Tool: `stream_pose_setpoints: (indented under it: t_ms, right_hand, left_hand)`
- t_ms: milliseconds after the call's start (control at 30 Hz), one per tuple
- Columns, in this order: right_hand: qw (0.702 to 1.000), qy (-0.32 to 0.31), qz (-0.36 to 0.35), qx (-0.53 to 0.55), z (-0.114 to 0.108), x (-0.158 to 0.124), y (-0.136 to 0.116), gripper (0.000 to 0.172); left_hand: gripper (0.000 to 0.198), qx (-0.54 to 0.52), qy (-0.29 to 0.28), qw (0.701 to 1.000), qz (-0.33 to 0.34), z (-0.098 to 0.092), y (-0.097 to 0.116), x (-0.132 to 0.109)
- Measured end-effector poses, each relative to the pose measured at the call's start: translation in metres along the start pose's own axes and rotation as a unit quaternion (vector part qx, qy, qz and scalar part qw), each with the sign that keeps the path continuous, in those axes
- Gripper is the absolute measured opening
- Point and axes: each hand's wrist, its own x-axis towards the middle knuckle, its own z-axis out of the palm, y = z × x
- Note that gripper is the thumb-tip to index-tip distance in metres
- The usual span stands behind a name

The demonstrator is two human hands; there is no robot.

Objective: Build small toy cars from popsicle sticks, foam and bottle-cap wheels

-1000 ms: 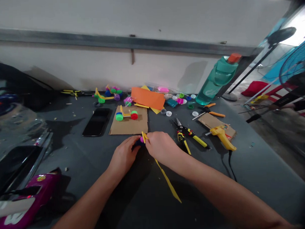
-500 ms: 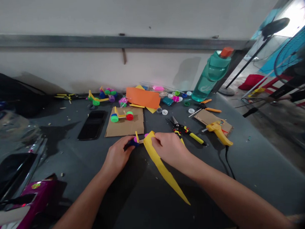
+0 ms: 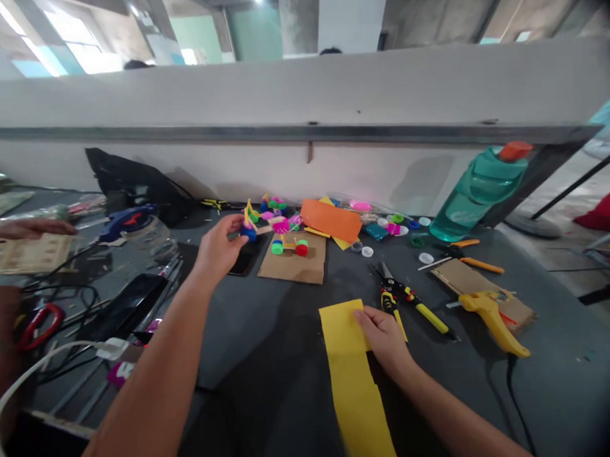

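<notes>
My left hand (image 3: 220, 248) is raised above the far part of the table, its fingers closed on one end of a small bottle-cap toy car (image 3: 265, 227). The car has blue and pink caps joined by a pale stick. Just below it, another toy car (image 3: 289, 247) with green, blue and red caps rests on a square of cardboard (image 3: 296, 272). Between the thumb and fingers of my right hand (image 3: 386, 339) is the edge of a long yellow paper strip (image 3: 353, 380), which has a small notch on its right side and runs out of view at the bottom.
Snips (image 3: 412, 301) and a yellow glue gun (image 3: 493, 322) lie on the right, near a teal bottle (image 3: 476, 196). Orange paper (image 3: 331, 219) and loose caps line the back. At left, a co-worker's hand (image 3: 32, 228) is beside a wooden piece (image 3: 28, 253), with cables and red-handled scissors (image 3: 41, 326).
My left hand has moved up and away with the toy car, apart from my right hand. The yellow strip has turned broad side up. The view has swung up and left.
</notes>
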Motion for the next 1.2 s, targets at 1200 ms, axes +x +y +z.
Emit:
stream_pose_setpoints:
  t_ms: [1200]
  right_hand:
    - [0.997,-0.021,-0.050,-0.051,0.005,0.005,0.016,0.039]
  left_hand:
    - [0.036,0.121,0.124,0.981,-0.086,0.040,-0.033,0.046]
